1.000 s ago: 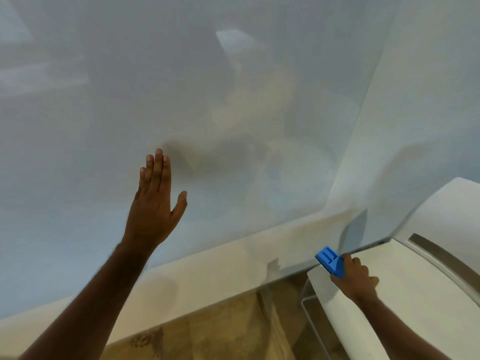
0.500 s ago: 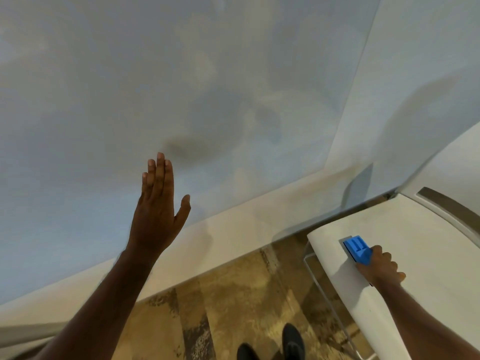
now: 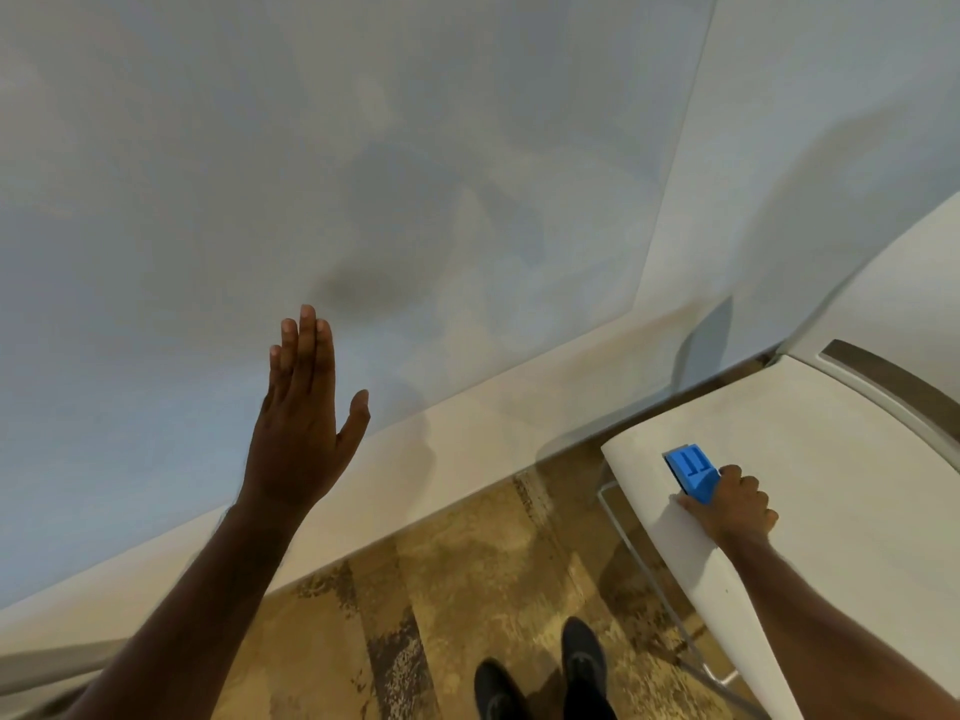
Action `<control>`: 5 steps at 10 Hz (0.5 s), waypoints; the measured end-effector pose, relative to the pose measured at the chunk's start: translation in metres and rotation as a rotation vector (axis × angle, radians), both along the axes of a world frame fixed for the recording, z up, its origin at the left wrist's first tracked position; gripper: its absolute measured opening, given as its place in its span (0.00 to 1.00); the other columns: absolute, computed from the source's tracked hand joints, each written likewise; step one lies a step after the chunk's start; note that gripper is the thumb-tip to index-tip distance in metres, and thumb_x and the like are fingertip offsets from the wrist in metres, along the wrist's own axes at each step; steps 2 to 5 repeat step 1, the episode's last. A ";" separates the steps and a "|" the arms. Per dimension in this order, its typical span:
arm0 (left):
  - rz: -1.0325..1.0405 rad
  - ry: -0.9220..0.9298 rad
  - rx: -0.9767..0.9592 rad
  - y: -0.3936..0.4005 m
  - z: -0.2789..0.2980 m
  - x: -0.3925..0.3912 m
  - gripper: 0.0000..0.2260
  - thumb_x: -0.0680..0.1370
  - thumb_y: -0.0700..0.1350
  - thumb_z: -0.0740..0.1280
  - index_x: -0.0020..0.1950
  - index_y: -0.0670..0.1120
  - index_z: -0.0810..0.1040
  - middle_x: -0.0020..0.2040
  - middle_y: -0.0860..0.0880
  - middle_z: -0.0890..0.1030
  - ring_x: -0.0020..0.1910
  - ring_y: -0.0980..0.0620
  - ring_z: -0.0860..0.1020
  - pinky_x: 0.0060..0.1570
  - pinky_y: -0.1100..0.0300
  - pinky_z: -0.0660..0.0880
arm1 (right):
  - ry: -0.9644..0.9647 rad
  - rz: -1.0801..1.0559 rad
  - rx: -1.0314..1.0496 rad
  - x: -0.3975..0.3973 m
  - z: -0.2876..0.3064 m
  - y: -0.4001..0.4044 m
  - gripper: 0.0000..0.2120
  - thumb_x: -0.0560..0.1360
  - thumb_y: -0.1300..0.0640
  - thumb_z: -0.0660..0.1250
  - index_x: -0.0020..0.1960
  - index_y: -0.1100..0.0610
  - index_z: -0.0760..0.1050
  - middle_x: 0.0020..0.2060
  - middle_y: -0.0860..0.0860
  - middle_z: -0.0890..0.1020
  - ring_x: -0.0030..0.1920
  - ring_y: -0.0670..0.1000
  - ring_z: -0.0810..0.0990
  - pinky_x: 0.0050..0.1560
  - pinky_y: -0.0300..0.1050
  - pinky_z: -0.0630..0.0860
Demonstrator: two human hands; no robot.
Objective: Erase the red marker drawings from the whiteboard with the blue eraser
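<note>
I am holding my left hand [image 3: 306, 428] up flat, fingers spread loose and grasping nothing, in front of the whiteboard [image 3: 260, 174]. My right hand [image 3: 730, 504] is gripping the blue eraser [image 3: 693, 472], which is resting on the white bench [image 3: 831, 485] just ahead of my knuckles, well apart from my left

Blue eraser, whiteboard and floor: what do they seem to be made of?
Blue eraser: moulded matte plastic, judging by its crisp ribbed slots; right hand holds it on the white table. Whiteboard: smooth and glossy, showing soft reflections. Floor: probably mottled brown carpet or vinyl; unclear.
</note>
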State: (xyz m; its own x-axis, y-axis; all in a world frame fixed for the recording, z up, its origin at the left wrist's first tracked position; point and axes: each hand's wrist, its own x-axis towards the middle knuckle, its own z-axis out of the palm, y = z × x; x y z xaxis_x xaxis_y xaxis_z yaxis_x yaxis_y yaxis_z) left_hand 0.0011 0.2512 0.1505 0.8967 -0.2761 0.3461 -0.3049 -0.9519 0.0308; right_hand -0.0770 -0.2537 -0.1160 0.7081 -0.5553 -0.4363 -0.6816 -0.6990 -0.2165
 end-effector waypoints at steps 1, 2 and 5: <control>-0.001 -0.017 -0.012 -0.003 -0.001 0.000 0.38 0.87 0.57 0.57 0.89 0.37 0.48 0.90 0.40 0.45 0.90 0.40 0.44 0.87 0.41 0.52 | -0.126 0.051 -0.056 0.002 0.005 0.008 0.41 0.69 0.36 0.78 0.69 0.62 0.68 0.58 0.60 0.77 0.58 0.62 0.78 0.58 0.60 0.77; -0.001 -0.017 -0.012 -0.003 -0.001 0.000 0.38 0.87 0.57 0.57 0.89 0.37 0.48 0.90 0.40 0.45 0.90 0.40 0.44 0.87 0.41 0.52 | -0.126 0.051 -0.056 0.002 0.005 0.008 0.41 0.69 0.36 0.78 0.69 0.62 0.68 0.58 0.60 0.77 0.58 0.62 0.78 0.58 0.60 0.77; -0.001 -0.017 -0.012 -0.003 -0.001 0.000 0.38 0.87 0.57 0.57 0.89 0.37 0.48 0.90 0.40 0.45 0.90 0.40 0.44 0.87 0.41 0.52 | -0.126 0.051 -0.056 0.002 0.005 0.008 0.41 0.69 0.36 0.78 0.69 0.62 0.68 0.58 0.60 0.77 0.58 0.62 0.78 0.58 0.60 0.77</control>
